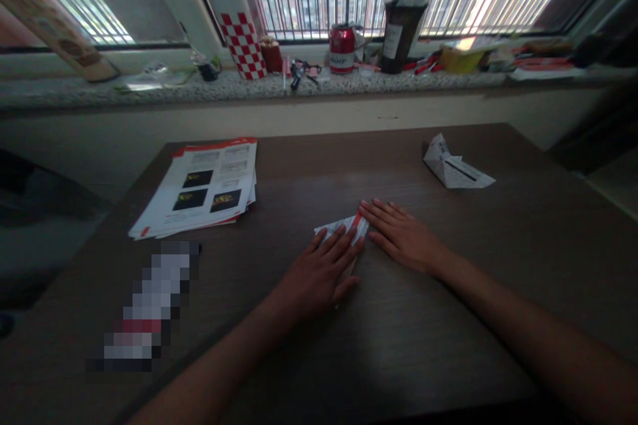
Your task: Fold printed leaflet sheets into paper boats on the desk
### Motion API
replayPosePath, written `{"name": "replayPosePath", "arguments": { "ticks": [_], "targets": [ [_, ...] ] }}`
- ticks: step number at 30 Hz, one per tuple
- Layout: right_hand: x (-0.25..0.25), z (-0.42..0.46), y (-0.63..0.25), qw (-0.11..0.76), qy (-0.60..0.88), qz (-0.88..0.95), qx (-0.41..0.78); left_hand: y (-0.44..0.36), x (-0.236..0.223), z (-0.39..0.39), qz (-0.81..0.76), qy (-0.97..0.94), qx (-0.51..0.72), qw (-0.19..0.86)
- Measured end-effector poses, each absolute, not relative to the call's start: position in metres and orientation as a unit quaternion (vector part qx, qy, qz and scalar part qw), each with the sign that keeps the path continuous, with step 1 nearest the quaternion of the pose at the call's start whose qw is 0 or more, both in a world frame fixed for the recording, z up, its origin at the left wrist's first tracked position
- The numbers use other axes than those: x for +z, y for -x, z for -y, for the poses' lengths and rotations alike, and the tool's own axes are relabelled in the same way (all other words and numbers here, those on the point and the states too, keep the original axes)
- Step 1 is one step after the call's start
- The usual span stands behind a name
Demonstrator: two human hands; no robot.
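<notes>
A small folded sheet of paper (343, 222), white with print and a red-orange strip, lies near the middle of the table. Flat on top of it rests my left hand (323, 269), fingers spread, hiding most of the paper. My right hand (399, 232) lies palm down just to the right, its fingertips at the paper's upper right corner. Both hands have their fingers stretched out. Farther back on the right stands a folded paper figure (456, 169) made of similar printed paper.
A stack of printed sheets (219, 176) sits at the back left of the brown table (319, 358). Nearer is a pixelated, oblong object (149, 305). Behind, the windowsill (174, 93) carries a checkered bottle (239, 33), a red can (342, 50), a dark drink cup (401, 33) and clutter.
</notes>
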State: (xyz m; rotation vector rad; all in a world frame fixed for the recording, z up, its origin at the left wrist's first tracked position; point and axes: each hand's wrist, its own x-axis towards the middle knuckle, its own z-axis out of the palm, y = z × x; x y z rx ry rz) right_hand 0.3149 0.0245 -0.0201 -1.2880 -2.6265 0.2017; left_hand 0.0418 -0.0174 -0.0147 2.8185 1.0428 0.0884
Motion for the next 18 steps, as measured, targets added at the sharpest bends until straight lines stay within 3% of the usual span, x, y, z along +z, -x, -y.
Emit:
{"name": "replayPosePath", "arguments": {
  "ticks": [18],
  "targets": [
    [-0.025, -0.023, -0.311, 0.131, 0.454, 0.879, 0.062, -0.041, 0.002, 0.014, -0.357, -0.928, 0.046, 0.101]
  ]
}}
